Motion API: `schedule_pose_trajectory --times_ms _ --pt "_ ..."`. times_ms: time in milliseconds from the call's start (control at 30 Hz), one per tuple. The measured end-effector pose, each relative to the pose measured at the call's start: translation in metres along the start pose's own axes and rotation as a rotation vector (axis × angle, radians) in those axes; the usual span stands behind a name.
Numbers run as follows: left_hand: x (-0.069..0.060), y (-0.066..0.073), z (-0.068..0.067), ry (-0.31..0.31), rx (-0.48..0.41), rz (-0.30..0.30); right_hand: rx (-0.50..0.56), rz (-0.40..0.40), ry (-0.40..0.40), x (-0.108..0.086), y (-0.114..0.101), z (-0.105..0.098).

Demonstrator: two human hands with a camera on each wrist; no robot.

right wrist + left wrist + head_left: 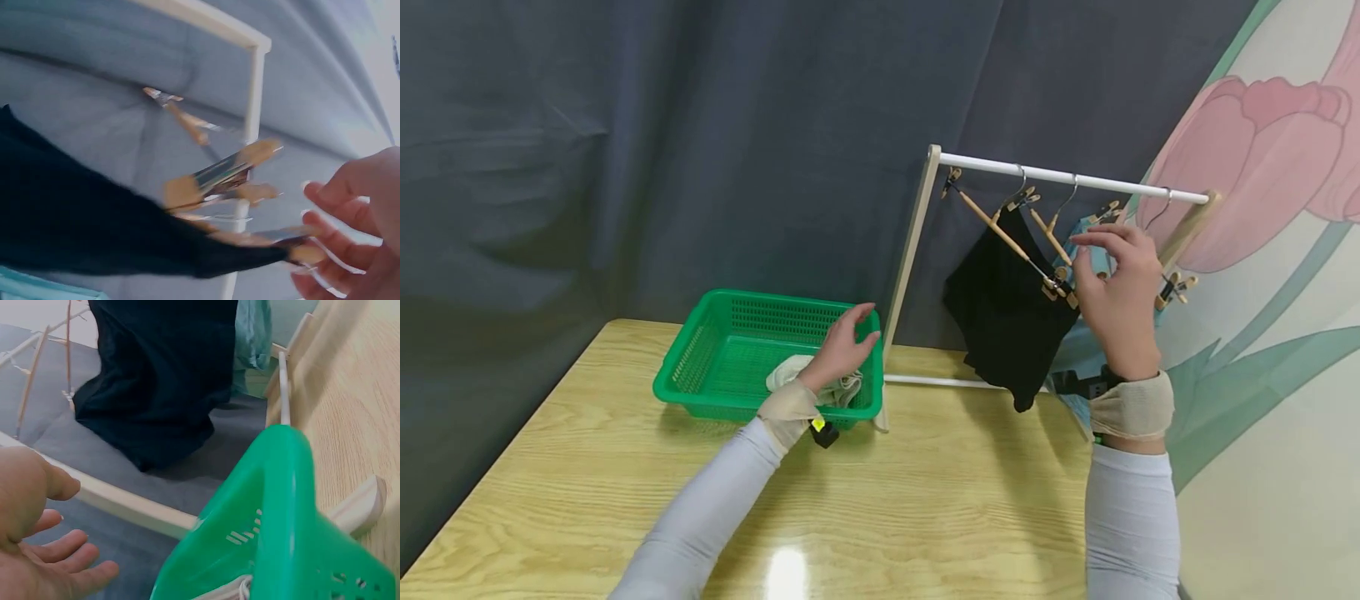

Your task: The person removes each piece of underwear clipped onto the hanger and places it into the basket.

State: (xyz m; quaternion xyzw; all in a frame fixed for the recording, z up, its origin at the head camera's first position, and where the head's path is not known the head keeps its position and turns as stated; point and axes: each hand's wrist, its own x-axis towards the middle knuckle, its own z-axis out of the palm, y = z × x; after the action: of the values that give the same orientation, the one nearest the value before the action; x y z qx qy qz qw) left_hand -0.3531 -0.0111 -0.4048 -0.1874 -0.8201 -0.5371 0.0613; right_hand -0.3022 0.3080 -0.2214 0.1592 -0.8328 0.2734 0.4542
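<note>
Black garment (pixel 1011 312) hangs from the clothes rack (pixel 985 164), long axis downward, narrow end toward the table (pixel 962 500). Your right hand (pixel 1120 296), near the clips (pixel 1060 287), and left hand (pixel 841 352), over the green basket (pixel 748 354), have loose, parted fingers.

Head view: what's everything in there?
Table: one, light wooden, foreground
Basket: one, green, on table
Cloth: count unclear, cream and grey, in basket
Rack: one, white and wooden, right of basket
Hangers: at least three, tan, on rack
Clips: several, black and tan, on hangers
Garment: one, black, hanging
Blue fabric: count unclear, right of garment
Curtain: one, dark grey, background
Mural: one, pink and green, right
Wrist cameras: two, black
Wristbands: two, beige
Sleeves: two, white
Left hand: one, over basket
Right hand: one, near clips
</note>
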Motion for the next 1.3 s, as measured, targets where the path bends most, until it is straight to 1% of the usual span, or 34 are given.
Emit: schedule_pose_trajectory --times_ms 67,167,267,333,400,467,567,633,733,867,1000,1100,1200,1300 --pt "0.008 0.0 0.007 -0.009 0.0 -0.002 -0.048 0.066 -0.052 0.001 0.006 0.002" --pt "0.018 -0.001 0.016 -0.001 0.002 -0.001 -0.118 0.17 -0.19 0.001 0.013 0.002" --pt "0.025 -0.001 0.023 0.024 -0.01 0.004 -0.153 0.249 -0.32 0.0 0.017 0.0" --pt "0.029 -0.002 0.027 0.043 -0.02 0.013 -0.157 0.275 -0.367 0.0 0.019 -0.001" --pt "0.032 -0.001 0.031 0.063 -0.058 0.02 -0.152 0.295 -0.387 0.0 0.02 0.0" --pt "0.036 -0.001 0.034 0.094 -0.096 0.03 -0.16 0.306 -0.386 0.0 0.022 0.001" --pt "0.041 -0.001 0.038 0.147 -0.156 0.042 -0.192 0.308 -0.351 -0.002 0.024 0.004" --pt "0.043 -0.001 0.04 0.181 -0.161 0.055 -0.227 0.311 -0.327 -0.003 0.025 0.006" --pt "0.044 0.0 0.041 0.203 -0.147 0.058 -0.25 0.318 -0.301 -0.005 0.028 0.006" --pt "0.043 0.002 0.04 0.207 -0.091 0.048 -0.233 0.32 -0.296 -0.006 0.03 0.008" --pt "0.043 0.001 0.038 0.208 -0.033 0.066 -0.223 0.307 -0.28 -0.007 0.03 0.01" --pt "0.045 0.0 0.036 0.195 0.007 0.077 -0.22 0.301 -0.256 -0.008 0.03 0.012" --pt "0.046 0.001 0.035 0.177 0.03 0.077 -0.217 0.289 -0.232 -0.008 0.032 0.013" --pt "0.048 0.001 0.035 0.173 0.038 0.079 -0.215 0.275 -0.218 -0.007 0.034 0.014"
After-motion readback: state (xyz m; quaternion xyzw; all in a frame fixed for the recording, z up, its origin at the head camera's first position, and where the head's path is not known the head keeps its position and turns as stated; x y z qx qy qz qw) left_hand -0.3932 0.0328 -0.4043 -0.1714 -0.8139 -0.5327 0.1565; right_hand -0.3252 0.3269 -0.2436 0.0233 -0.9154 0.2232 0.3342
